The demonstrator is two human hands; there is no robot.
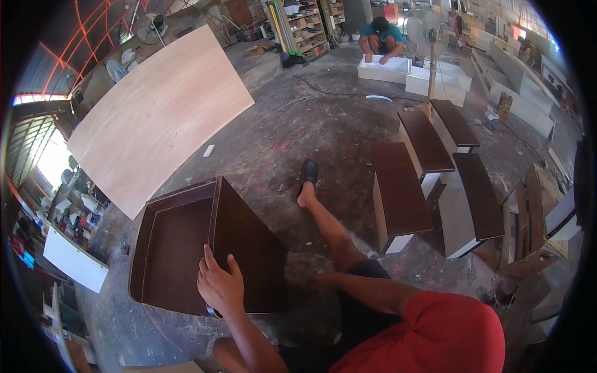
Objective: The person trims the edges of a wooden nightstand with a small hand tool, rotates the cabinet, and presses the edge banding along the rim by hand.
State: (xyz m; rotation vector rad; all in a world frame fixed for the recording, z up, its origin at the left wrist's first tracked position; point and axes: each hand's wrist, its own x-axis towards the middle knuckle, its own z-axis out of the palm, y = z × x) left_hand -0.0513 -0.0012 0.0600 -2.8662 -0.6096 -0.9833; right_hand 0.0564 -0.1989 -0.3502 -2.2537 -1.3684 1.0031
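Observation:
A dark brown box-shaped cabinet (252, 242) rests on the floor before me, its open side facing left. My left hand (221, 283) lies against the edge of its near side wall, fingers stretched out and thumb apart. A small shiny dark thing (212, 311) shows beside that wrist; what it is cannot be made out. From the red sleeve, my right forearm reaches left toward the cabinet's right side. There my right hand (323, 281) is in dark shadow, so its fingers and anything in them are hidden.
Several drawers with dark brown fronts (401, 189) stand at right, near a cardboard box (528, 224). A large plywood sheet (161, 112) leans at far left. One person (379, 40) crouches over a white box (384, 68) at the back. My foot in a dark clog (309, 171) is beyond the cabinet.

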